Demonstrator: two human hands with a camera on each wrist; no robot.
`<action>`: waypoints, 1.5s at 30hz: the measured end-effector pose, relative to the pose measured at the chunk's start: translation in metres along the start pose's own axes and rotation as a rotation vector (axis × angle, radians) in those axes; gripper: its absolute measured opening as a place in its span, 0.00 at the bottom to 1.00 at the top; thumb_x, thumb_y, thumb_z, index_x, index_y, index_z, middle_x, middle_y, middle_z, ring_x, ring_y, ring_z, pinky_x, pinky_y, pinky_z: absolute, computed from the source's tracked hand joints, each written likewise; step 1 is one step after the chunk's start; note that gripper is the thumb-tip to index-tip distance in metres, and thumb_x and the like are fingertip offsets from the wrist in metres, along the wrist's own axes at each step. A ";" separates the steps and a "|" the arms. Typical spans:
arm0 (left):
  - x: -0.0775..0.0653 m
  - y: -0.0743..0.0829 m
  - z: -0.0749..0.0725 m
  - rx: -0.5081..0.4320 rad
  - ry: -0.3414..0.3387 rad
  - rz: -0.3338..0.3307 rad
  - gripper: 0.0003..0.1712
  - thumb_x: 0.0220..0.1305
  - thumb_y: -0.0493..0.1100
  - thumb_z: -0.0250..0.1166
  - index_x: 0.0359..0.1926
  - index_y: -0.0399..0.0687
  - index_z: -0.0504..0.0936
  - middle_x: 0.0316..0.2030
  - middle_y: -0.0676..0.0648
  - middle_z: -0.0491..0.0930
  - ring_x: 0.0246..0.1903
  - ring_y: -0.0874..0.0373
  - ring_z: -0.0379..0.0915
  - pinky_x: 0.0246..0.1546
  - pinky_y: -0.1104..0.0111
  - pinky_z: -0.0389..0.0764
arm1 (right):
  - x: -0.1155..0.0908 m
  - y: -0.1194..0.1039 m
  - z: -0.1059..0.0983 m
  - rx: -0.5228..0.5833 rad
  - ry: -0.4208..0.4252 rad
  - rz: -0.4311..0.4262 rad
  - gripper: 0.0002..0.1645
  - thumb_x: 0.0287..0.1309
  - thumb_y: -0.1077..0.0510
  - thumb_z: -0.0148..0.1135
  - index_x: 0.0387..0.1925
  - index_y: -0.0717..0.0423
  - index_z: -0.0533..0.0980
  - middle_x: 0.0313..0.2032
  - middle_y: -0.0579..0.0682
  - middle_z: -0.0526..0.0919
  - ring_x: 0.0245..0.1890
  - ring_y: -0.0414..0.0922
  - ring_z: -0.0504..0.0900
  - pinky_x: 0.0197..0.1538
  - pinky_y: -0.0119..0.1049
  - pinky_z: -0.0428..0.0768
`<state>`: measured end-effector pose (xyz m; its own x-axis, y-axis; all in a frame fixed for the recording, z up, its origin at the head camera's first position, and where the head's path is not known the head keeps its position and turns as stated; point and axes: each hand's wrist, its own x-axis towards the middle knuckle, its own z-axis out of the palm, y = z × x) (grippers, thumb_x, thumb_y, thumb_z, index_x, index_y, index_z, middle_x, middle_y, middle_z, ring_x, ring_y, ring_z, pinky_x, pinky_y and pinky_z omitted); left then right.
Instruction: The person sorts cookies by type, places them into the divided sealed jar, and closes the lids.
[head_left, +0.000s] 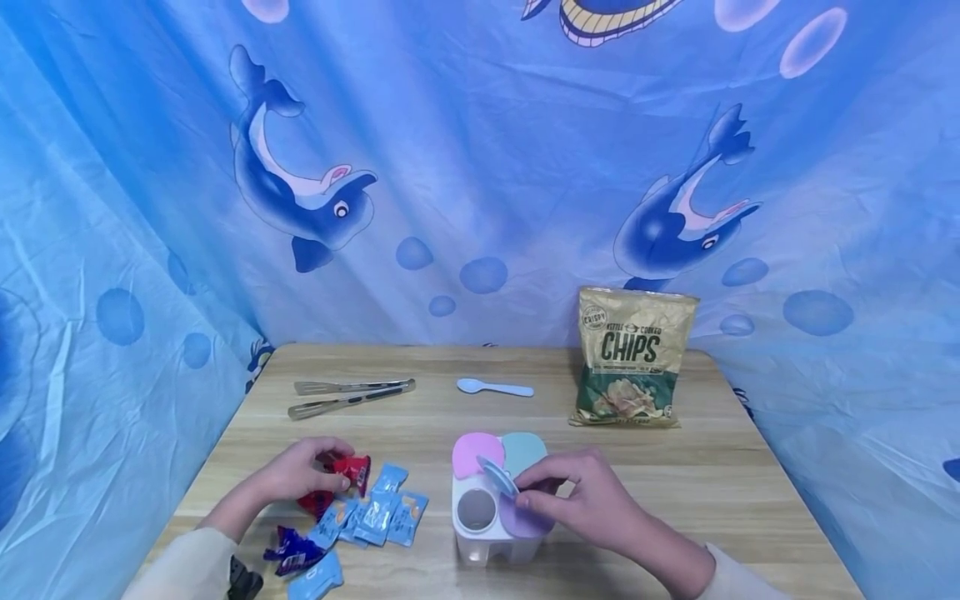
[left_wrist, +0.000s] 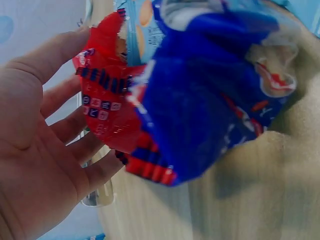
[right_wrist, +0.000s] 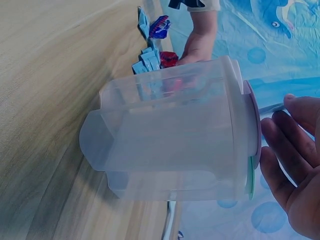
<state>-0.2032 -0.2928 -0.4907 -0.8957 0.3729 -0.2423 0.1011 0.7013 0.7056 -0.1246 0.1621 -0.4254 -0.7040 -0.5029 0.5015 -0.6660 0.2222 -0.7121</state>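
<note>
A translucent container (head_left: 474, 548) with a white top stands upright at the front middle of the table. One round opening (head_left: 476, 510) is uncovered; pink (head_left: 474, 452), green (head_left: 528, 448) and purple (head_left: 527, 521) lids cover the others. My right hand (head_left: 583, 498) pinches a light blue lid (head_left: 495, 475), tilted up beside the opening. Off to the left, my left hand (head_left: 298, 472) holds a red snack packet (left_wrist: 107, 107) between thumb and fingers. A second red packet (head_left: 317, 503) lies beneath that hand. Nearby are a dark blue packet (head_left: 292, 552) and several light blue sachets (head_left: 378, 515).
Metal tongs (head_left: 351, 396) lie at the back left of the wooden table (head_left: 450, 417), and a small pale blue spoon (head_left: 495, 388) at the back middle. A chips bag (head_left: 632, 358) stands at the back right. Dolphin-printed blue curtains (head_left: 487, 167) surround the table.
</note>
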 end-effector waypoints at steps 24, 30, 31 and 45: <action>0.001 -0.002 0.001 0.024 0.088 0.027 0.30 0.58 0.46 0.77 0.58 0.39 0.80 0.45 0.46 0.85 0.44 0.54 0.81 0.43 0.59 0.82 | 0.000 -0.002 0.003 0.010 0.003 0.022 0.08 0.56 0.59 0.76 0.39 0.49 0.88 0.32 0.43 0.90 0.29 0.34 0.85 0.32 0.33 0.85; 0.001 0.000 -0.005 -0.005 0.149 0.062 0.23 0.60 0.48 0.76 0.53 0.45 0.80 0.43 0.48 0.84 0.42 0.56 0.81 0.41 0.66 0.83 | 0.000 -0.002 0.003 0.009 0.007 0.024 0.08 0.57 0.60 0.76 0.39 0.49 0.88 0.31 0.42 0.90 0.29 0.34 0.85 0.32 0.33 0.85; 0.000 0.001 -0.006 -0.009 0.157 0.071 0.23 0.60 0.48 0.76 0.53 0.45 0.81 0.43 0.48 0.84 0.42 0.55 0.82 0.40 0.66 0.84 | 0.000 -0.002 0.003 0.009 0.007 0.022 0.07 0.57 0.60 0.76 0.39 0.49 0.88 0.31 0.42 0.90 0.29 0.34 0.85 0.32 0.33 0.85; -0.018 0.067 0.002 0.082 0.262 0.283 0.22 0.61 0.59 0.74 0.53 0.57 0.87 0.45 0.59 0.86 0.44 0.62 0.81 0.42 0.66 0.83 | 0.000 0.000 0.002 0.002 0.017 0.033 0.08 0.56 0.60 0.76 0.39 0.49 0.89 0.31 0.42 0.90 0.29 0.34 0.85 0.32 0.34 0.85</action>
<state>-0.1791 -0.2514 -0.4402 -0.9066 0.3980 0.1401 0.3846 0.6432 0.6621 -0.1238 0.1603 -0.4266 -0.7298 -0.4812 0.4856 -0.6415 0.2366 -0.7297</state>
